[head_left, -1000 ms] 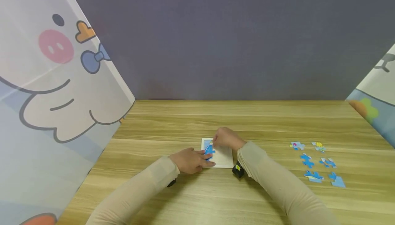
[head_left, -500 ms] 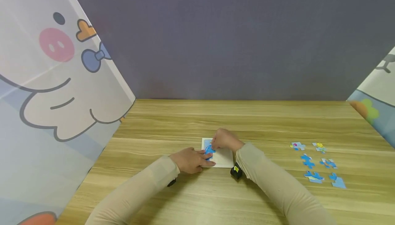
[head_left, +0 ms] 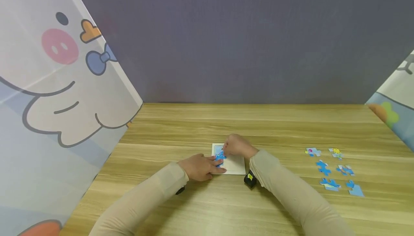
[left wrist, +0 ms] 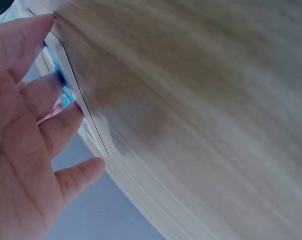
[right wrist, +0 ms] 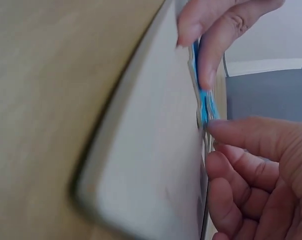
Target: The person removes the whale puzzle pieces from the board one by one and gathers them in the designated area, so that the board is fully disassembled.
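Observation:
A square white puzzle board (head_left: 235, 168) lies on the table, with blue puzzle pieces (head_left: 219, 163) along its left side. My left hand (head_left: 198, 167) rests at the board's left edge, its fingers spread and extended over those pieces. From the right, my right hand (head_left: 238, 145) reaches over the board. Between its thumb and index finger it pinches a blue puzzle piece (right wrist: 213, 106), seen edge-on and tilted in the right wrist view, close to the laid pieces. Its other fingers curl in toward the palm. In the head view the right hand covers the board's upper right part.
On the right of the wooden table (head_left: 278, 128) lie several loose puzzle pieces in two columns, among them one with a yellow sun (head_left: 336, 153) and a light blue corner piece (head_left: 355, 189). A grey wall (head_left: 252, 42) stands behind, and a cartoon-printed panel (head_left: 77, 96) at left.
My right hand dipped slightly toward me over the blue pieces, then shifted back up a little, still pinching the piece. The left hand has stayed in place on the board.

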Tool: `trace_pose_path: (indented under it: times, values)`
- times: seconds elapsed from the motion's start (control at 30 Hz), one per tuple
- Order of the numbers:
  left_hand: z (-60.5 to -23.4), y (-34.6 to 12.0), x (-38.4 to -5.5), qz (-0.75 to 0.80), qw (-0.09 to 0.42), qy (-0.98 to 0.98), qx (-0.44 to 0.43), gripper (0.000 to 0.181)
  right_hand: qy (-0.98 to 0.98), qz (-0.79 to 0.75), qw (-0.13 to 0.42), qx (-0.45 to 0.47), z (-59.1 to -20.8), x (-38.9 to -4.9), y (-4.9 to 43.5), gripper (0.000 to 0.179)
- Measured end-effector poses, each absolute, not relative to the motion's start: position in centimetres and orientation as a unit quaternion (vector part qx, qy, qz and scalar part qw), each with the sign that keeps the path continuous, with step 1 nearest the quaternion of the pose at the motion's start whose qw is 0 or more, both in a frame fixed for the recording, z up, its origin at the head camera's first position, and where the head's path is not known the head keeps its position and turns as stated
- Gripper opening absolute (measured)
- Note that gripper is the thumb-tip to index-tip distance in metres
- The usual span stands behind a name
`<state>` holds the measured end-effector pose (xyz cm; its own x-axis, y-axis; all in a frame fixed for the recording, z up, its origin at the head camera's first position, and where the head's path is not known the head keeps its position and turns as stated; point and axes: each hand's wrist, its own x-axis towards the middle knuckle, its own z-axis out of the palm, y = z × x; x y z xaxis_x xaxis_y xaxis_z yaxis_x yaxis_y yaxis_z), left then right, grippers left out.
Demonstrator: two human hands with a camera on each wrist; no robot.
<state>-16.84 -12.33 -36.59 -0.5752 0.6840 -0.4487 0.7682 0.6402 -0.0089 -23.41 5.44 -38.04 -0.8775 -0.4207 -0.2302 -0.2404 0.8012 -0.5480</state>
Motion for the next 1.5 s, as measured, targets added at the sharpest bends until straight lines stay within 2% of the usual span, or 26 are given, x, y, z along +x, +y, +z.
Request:
trace_pose_path:
  times: [0.17, 0.33, 0.87, 1.0, 1.23, 1.5]
  values:
    - [-36.5, -12.2, -16.9, -0.094, 0.211, 0.881, 0.414, 0.048, 0.934, -0.261, 0.159, -0.184, -37.7, -23.5, 7.0, 0.001]
    - [-36.5, -12.2, -17.0, -0.096, 0.210, 0.879, 0.416, 0.047, 0.937, -0.251, 0.126, -0.209, -37.3, -23.3, 9.0, 0.006]
    - [-36.0, -12.1, -17.3, -0.069, 0.171, 0.881, 0.436, 0.042, 0.930, -0.248, 0.041, -0.269, -36.8, -22.5, 16.4, 0.005]
    - [-36.1, -12.1, -18.0, -0.065, 0.171, 0.889, 0.420, 0.046, 0.930, -0.257, 0.044, -0.260, -37.0, -22.4, 18.1, 0.006]
    - [-36.1, -12.4, -19.2, -0.051, 0.202, 0.908, 0.363, 0.059, 0.931, -0.262, 0.059, -0.248, -37.3, -22.3, 20.6, 0.005]
    - [-36.2, -13.2, -19.8, -0.025, 0.209, 0.914, 0.346, 0.063, 0.942, -0.241, 0.075, -0.222, -37.2, -21.9, 22.9, 0.011]
